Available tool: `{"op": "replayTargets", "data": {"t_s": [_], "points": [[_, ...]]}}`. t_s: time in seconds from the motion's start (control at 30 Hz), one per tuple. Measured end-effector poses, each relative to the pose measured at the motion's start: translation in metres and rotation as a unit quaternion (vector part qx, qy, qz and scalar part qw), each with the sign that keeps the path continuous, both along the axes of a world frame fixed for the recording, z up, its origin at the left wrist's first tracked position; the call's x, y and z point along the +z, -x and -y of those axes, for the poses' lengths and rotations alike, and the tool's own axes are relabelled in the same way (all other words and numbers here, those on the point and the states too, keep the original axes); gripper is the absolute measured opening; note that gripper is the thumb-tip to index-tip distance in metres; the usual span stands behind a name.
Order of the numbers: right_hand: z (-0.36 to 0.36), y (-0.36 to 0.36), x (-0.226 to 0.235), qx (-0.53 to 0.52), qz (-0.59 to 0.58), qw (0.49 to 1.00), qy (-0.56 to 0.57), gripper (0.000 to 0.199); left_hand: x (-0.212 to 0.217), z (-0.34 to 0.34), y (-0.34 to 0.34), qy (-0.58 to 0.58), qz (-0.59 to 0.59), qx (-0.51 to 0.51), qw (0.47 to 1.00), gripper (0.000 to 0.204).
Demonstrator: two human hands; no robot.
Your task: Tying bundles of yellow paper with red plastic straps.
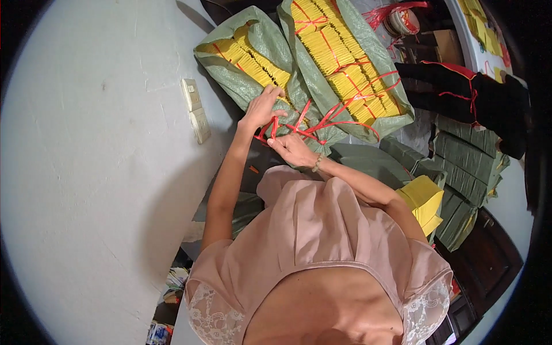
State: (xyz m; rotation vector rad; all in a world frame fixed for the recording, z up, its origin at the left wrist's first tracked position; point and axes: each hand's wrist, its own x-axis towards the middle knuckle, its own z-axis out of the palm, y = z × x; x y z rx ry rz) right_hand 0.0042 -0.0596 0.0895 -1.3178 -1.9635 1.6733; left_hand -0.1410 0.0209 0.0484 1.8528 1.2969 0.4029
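A person in a dusty-pink sleeveless top bends over two open green woven plastic sacks, both hands busy with thin red plastic string (305, 127) at the mouth of the nearer one. The left hand (261, 109) rests on the edge of the left green sack (253, 43), its fingers curled together over a loop of the string. The right hand (293, 149), a beaded bracelet (317, 163) at its wrist, lies just below, fingers closed on the string where several strands meet, though the exact pinch is hard to make out at this angle. Both sacks are packed with stacked bundles of yellow paper (345, 63) bound crosswise in red string; the larger right green sack (374, 57) lies touching the left one, and loose red strands trail across its lower edge. A white wall (86, 172) with two pale switch plates (195, 109) fills the left side. To the right stand tied green-wrapped stacks (466, 172) and a loose yellow paper stack (425, 198)
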Motion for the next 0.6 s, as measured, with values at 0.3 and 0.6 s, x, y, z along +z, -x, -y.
{"op": "replayTargets", "data": {"t_s": [0.3,0.6], "points": [[-0.009,0.016,-0.008,0.017,0.019,1.000,-0.007,0.051,0.001,-0.021,-0.001,0.095,0.057,-0.005,0.994,0.023],[-0.025,0.061,-0.028,0.090,0.054,0.993,-0.049,0.044,-0.028,-0.034,0.001,0.260,0.196,0.038,0.945,0.014]]}}
